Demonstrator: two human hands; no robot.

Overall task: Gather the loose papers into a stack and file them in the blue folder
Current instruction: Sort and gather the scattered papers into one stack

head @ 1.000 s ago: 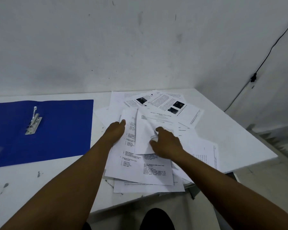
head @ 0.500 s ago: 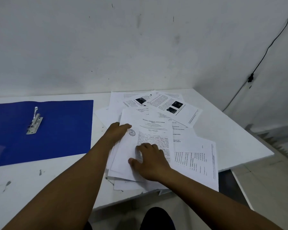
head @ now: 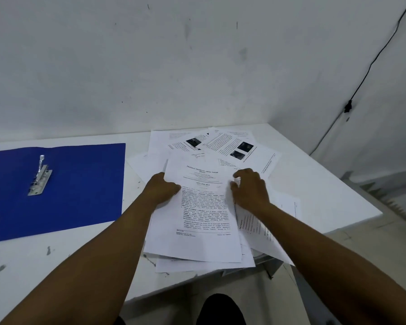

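White printed papers [head: 206,207] partly drawn together near the front right of the tabletop [head: 56,266]; gathering under way, filing not begun. Top sheet, dense with black text under a bold heading, lying roughly square on several sheets beneath, their edges fanned out and uneven at the near side. More sheets [head: 230,146] spread loose toward the wall [head: 197,66], some with small dark photographs, overlapping at odd angles; one sheet [head: 267,231] at the right overhanging the tabletop edge. Left hand [head: 161,187] on the left margin of the top sheet, thumb over its edge, fingers out of sight, so a true grip or a mere press not to be told. Right hand [head: 250,188] at the right edge of the same sheet, fingers [head: 237,178] curled down onto the paper, seemingly pinching or dragging it; exact hold unclear. Blue folder [head: 80,184] open flat on the left of the tabletop, well apart from the pile, metal clip [head: 40,177] exposed, nothing filed in it. Left to do, by this view: pull in the far and overhanging sheets, square the edges, carry the stack across to the folder.
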